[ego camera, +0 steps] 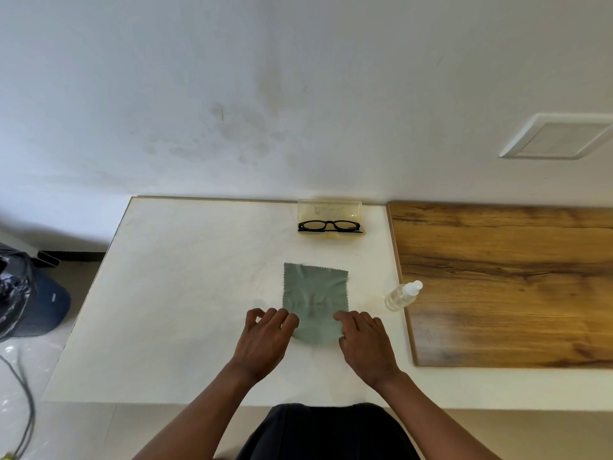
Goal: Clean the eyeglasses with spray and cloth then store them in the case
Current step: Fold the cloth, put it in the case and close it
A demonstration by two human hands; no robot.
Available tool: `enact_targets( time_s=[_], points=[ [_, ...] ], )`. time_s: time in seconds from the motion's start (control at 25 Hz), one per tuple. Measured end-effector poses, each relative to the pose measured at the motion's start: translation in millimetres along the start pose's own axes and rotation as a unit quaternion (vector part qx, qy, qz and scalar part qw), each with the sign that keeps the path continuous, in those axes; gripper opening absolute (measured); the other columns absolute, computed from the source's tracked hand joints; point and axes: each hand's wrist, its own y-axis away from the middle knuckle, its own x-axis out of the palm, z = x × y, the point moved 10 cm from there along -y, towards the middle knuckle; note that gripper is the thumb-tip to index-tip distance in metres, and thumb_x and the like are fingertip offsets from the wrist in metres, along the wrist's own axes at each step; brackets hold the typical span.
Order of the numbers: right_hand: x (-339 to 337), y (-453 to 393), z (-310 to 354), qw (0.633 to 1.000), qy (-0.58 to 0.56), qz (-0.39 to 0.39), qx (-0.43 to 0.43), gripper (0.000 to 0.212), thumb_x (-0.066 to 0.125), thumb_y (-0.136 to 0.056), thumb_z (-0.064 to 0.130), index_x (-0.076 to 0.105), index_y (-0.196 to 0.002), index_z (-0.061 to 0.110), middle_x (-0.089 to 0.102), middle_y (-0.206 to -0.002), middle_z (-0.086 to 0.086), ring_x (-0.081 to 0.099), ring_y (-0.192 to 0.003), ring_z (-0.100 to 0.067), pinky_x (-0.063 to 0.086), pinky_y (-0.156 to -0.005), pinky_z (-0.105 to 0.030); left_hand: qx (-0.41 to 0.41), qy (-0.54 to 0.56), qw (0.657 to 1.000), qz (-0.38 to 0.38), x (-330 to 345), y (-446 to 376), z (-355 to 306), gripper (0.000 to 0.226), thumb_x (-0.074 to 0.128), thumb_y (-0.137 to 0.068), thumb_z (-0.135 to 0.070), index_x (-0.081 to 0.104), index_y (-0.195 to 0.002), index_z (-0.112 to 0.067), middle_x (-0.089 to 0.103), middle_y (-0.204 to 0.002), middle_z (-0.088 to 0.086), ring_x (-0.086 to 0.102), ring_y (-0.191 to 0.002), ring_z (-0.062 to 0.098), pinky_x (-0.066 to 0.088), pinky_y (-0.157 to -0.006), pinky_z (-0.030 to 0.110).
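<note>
Left hand (265,340), right hand (363,338): fingers loosely bent, resting on the near corners of the cloth; neither visibly pinches it.
Cloth (315,300): grey-green, soft, creased, pinked edges, flat on the white table (185,293).
Spray bottle (402,296): clear plastic, white cap, at right.
Eyeglasses (328,226): black frame, lying in the open translucent yellow case (329,210) farthest off.
Step, judged: glasses apparently still in the case; next, lift them out.
</note>
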Motion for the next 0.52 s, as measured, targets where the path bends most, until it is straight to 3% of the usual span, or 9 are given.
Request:
enact_targets(
  time_s=[0.16, 0.28, 0.36, 0.44, 0.52],
  points=[
    [3, -2, -12, 0.999, -0.036, 0.022, 0.007, 0.014, 0.058, -0.065, 0.016, 0.064, -0.075, 0.024, 0.058, -0.072, 0.007, 0.053, -0.065, -0.013, 0.041, -0.054, -0.023, -0.003, 0.040, 0.999, 0.016, 2, 2, 6, 0.037, 0.073, -0.062, -0.006, 0.051, -0.084, -0.026, 0.057, -0.074, -0.010, 0.054, -0.063, 0.014, 0.027, -0.074, 0.029],
    [13, -5, -29, 0.981, -0.171, 0.054, 0.072, 0.017, 0.058, -0.075, 0.008, 0.069, -0.086, 0.014, 0.060, -0.085, 0.000, 0.045, -0.083, -0.009, 0.038, -0.070, -0.014, -0.038, 0.139, 0.989, 0.022, 3, -1, 17, 0.019, 0.066, -0.077, -0.020, 0.053, -0.087, -0.031, 0.061, -0.083, -0.012, 0.052, -0.074, 0.011, 0.039, -0.069, 0.026],
    [16, -7, -39, 0.957, -0.245, 0.079, 0.134, 0.017, 0.059, -0.080, 0.002, 0.069, -0.092, 0.010, 0.059, -0.090, 0.003, 0.047, -0.087, -0.008, 0.035, -0.073, -0.007, -0.093, 0.248, 0.964, 0.024, 7, -5, 29, 0.007, 0.050, -0.083, -0.033, 0.052, -0.089, -0.032, 0.063, -0.087, -0.011, 0.051, -0.081, 0.012, 0.046, -0.069, 0.029],
    [14, -8, -48, 0.927, -0.313, 0.074, 0.194, 0.015, 0.062, -0.079, 0.000, 0.068, -0.088, 0.011, 0.057, -0.086, 0.012, 0.053, -0.084, -0.007, 0.036, -0.072, -0.002, -0.129, 0.320, 0.938, 0.034, 10, -7, 34, 0.014, 0.047, -0.081, -0.039, 0.055, -0.087, -0.030, 0.064, -0.085, -0.011, 0.054, -0.084, 0.012, 0.047, -0.074, 0.030],
    [17, -7, -57, 0.880, -0.389, 0.068, 0.262, 0.016, 0.065, -0.078, 0.001, 0.067, -0.082, 0.017, 0.061, -0.082, 0.015, 0.057, -0.078, -0.002, 0.040, -0.068, -0.006, -0.148, 0.357, 0.922, 0.023, 8, -10, 35, 0.024, 0.052, -0.079, -0.040, 0.061, -0.084, -0.018, 0.064, -0.084, -0.012, 0.056, -0.084, 0.003, 0.046, -0.078, 0.021]
  ],
)
